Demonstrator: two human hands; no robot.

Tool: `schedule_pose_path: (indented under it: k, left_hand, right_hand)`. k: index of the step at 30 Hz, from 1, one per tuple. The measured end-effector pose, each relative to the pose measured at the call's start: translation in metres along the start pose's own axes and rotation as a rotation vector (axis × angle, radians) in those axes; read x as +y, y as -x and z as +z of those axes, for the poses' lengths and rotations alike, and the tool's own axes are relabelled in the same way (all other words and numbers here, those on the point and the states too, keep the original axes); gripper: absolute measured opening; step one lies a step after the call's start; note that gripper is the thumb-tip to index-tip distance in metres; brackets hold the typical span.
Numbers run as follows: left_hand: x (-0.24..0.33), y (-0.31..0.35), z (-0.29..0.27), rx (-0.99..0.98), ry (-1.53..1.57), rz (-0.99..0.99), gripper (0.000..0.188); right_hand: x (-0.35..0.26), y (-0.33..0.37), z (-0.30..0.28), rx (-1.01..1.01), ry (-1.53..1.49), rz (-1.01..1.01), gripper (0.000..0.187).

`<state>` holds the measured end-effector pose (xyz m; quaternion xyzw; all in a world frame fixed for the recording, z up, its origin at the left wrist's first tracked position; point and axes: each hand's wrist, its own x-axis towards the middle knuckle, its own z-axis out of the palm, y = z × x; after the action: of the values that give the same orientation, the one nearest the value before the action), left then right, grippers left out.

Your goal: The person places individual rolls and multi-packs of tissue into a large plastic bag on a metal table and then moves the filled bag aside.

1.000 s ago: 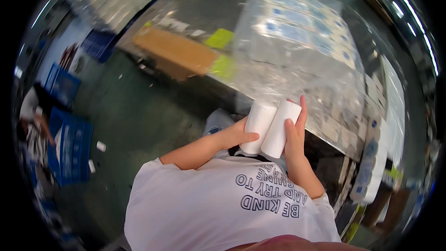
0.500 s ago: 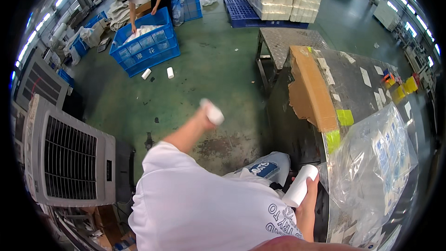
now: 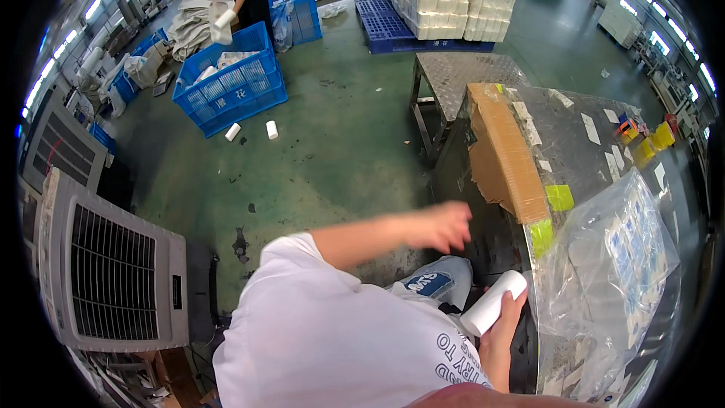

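Observation:
My right hand (image 3: 501,326) is closed around a white paper roll (image 3: 495,304), held tilted beside the table's near edge. My left hand (image 3: 442,227) is stretched across in front of me, smeared by motion. It appears to hold nothing, and its fingers look partly spread. Farther off, a blue plastic crate (image 3: 230,97) has white rolls inside. On the floor before it lie two white rolls, one upright-looking roll (image 3: 272,130) and one tilted roll (image 3: 232,132). A blurred white roll (image 3: 223,20) shows above the crate, close to a co-worker's arm; whether it is held I cannot tell.
At my right stands a metal table (image 3: 574,125) with a cardboard sheet (image 3: 502,151) and a clear plastic bag (image 3: 581,257). A lower metal table (image 3: 472,72) adjoins it. A grey air cooler (image 3: 113,264) is at left. Packs stand stacked on a blue pallet (image 3: 381,23).
My left hand has swung right and back toward me, and the white roll it held is out of it. My right hand keeps its roll. The co-worker's upper body has shifted.

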<state>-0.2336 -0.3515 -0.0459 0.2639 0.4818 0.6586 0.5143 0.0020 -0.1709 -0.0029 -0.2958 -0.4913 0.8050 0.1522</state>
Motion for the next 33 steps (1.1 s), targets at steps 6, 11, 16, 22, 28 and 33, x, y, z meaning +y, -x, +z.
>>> schedule_pose_path:
  k: [6,11,16,22,28,33]
  left_hand:
    - [-0.061,-0.005,0.125,-0.143,0.191,-0.236,0.079]
    - [-0.129,0.024,-0.021,0.233,0.85,-0.432,0.048]
    - [0.097,0.154,-0.229,1.08,0.33,0.772,0.055]
    - [0.191,0.138,-0.246,1.268,0.18,0.957,0.039]
    - [-0.016,-0.046,-0.08,0.643,0.038,0.084,0.022]
    - [-0.107,-0.072,0.05,-0.026,-0.277,-0.223,0.034]
  right_hand:
    - [0.006,-0.019,0.005,-0.108,0.106,-0.07,0.076]
    - [0.013,-0.019,-0.026,-0.18,0.348,0.008,0.07]
    - [0.024,-0.005,-0.064,-0.084,0.328,0.132,0.055]
    - [0.035,0.009,-0.085,-0.014,0.337,0.131,0.044]
    - [0.029,0.021,-0.114,0.11,0.257,0.11,0.041]
    - [0.025,0.046,-0.15,0.223,0.274,0.102,0.032]
